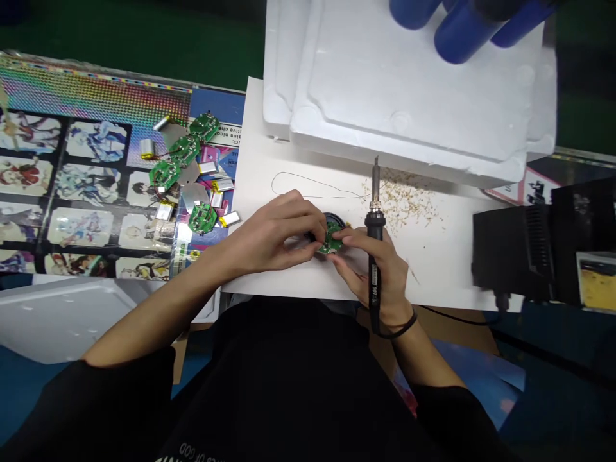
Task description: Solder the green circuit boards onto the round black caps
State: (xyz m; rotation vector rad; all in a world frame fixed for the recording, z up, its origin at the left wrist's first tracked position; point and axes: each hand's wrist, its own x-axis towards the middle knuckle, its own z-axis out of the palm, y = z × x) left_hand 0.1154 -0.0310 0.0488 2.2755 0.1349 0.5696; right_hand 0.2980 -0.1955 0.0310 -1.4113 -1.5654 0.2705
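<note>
A green circuit board is held low over the white work surface, with a dark round part just behind it. My left hand is closed at the board's left edge, thumb and fingertips pinched together there; whether a wire or small part is between them cannot be made out. My right hand has thumb and forefinger on the board's right side. That same hand also holds a soldering iron, upright in the picture with its tip pointing away from me and off the board. Thin solder wire lies looped behind the hands.
Several circuit boards with small silver battery cells lie at left on printed sheets. White foam boxes bearing blue cylinders stand behind. Yellowish crumbs are scattered on the white sheet. A black soldering station stands right.
</note>
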